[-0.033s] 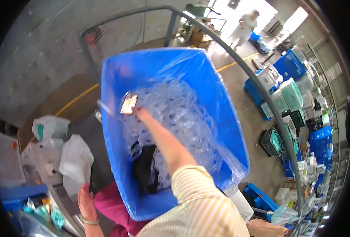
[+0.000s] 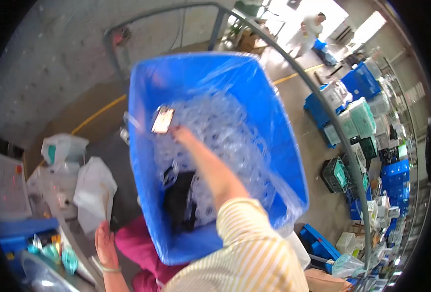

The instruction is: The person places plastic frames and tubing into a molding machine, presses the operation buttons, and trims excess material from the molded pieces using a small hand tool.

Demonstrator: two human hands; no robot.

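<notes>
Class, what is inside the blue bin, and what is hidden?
The blue bin contains clear plastic pieces, a black item, a bright rectangular item and the right hand. Its bottom, covered, cannot be seen.

Blue bin (image 2: 269, 121) with clear plastic pieces (image 2: 220, 126), black item (image 2: 177, 198) inside.

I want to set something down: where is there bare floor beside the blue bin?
Bare floor lies between the blue bin and the dark crate; a narrower strip separates bin and white bag. Stacked containers crowd the right; clear plastic pieces crowd the bin.
</notes>
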